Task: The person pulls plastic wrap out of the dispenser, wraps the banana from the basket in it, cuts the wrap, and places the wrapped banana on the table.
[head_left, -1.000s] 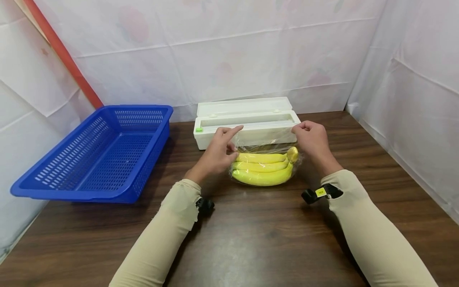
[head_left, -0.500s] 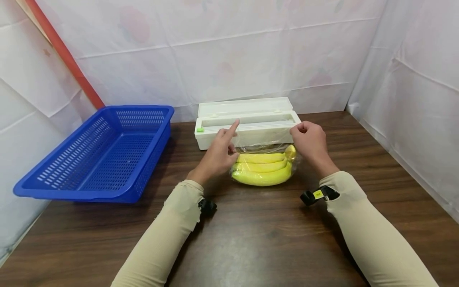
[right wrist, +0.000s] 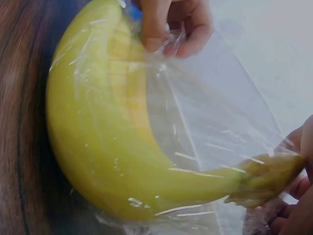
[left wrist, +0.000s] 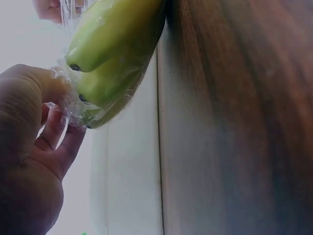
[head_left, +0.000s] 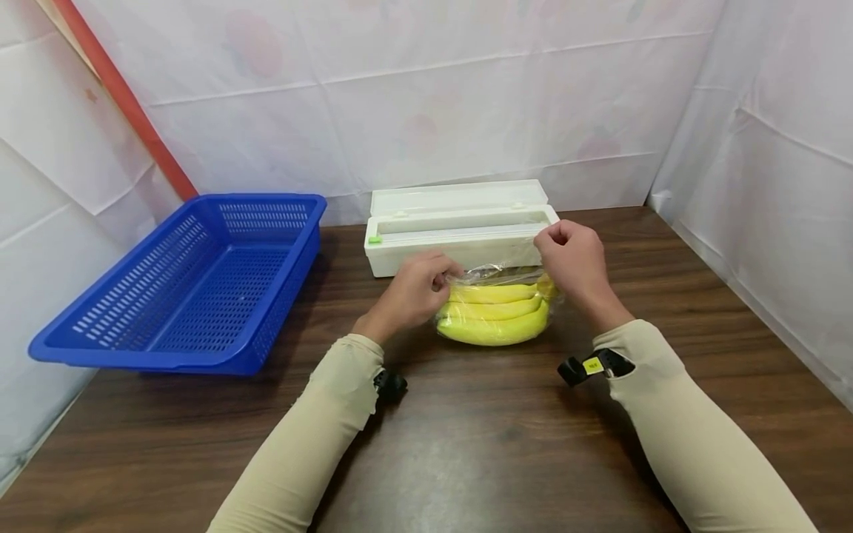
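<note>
A bunch of yellow bananas lies on the table, covered in clear plastic wrap. At its left end, my left hand pinches the gathered wrap between thumb and fingers, close to the dark banana tips. My right hand holds the wrap at the stem end, its fingers curled. In the right wrist view the film stretches from the left fingers to the stem, which sits against the right fingers. Part of the stem is hidden by the right hand in the head view.
Just behind the bananas stands a white wrap dispenser box with its lid raised and a small green piece at its left. A blue plastic basket is at the left of the wooden table. White sheeting surrounds the back and sides.
My left hand's raised index finger has come down, and the hand now pinches the wrap at the bananas' left end. My right hand has shifted slightly left, over the stem.
</note>
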Available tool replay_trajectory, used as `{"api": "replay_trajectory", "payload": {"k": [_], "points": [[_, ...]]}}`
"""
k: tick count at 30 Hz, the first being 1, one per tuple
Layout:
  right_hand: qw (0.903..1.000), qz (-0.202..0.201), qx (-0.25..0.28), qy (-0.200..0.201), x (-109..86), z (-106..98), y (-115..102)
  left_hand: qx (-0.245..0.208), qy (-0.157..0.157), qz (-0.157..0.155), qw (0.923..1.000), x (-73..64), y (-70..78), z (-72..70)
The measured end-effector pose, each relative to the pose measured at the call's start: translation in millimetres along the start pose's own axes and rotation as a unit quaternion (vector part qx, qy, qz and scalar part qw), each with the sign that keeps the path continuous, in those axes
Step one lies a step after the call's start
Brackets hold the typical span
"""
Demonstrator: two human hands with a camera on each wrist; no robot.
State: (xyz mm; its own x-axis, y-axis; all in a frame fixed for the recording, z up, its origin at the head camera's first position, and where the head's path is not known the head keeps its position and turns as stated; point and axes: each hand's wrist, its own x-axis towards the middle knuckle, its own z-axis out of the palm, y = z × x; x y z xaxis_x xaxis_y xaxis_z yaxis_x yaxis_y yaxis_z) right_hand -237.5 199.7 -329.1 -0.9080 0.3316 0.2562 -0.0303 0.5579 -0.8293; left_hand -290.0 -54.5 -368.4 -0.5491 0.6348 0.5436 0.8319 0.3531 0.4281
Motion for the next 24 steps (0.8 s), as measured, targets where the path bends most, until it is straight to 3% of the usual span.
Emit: {"api": "replay_trajectory", "payload": {"k": [6, 15, 20, 24], "points": [[0.9998, 0.015, -0.007, 0.005, 0.6, 1.0, 6.7, -0.047, 0.028, -0.019, 0.9983, -2.3, -2.4, -0.1], [0.9994, 0.016, -0.025, 0.02, 6.1, 2.4, 15.2, -0.07, 0.039, 0.01, 0.9967, -3.9, -4.7, -2.5], [0.9993, 0.015, -0.028, 0.018, 7.6, 1.4, 18.3, -0.106, 0.027, -0.03, 0.9935, -6.2, -2.9, -7.3], [0.9994, 0.016, -0.025, 0.019, 8.3, 0.6, 20.4, -0.185, 0.003, -0.083, 0.9793, -6.8, -0.5, -13.7]]}}
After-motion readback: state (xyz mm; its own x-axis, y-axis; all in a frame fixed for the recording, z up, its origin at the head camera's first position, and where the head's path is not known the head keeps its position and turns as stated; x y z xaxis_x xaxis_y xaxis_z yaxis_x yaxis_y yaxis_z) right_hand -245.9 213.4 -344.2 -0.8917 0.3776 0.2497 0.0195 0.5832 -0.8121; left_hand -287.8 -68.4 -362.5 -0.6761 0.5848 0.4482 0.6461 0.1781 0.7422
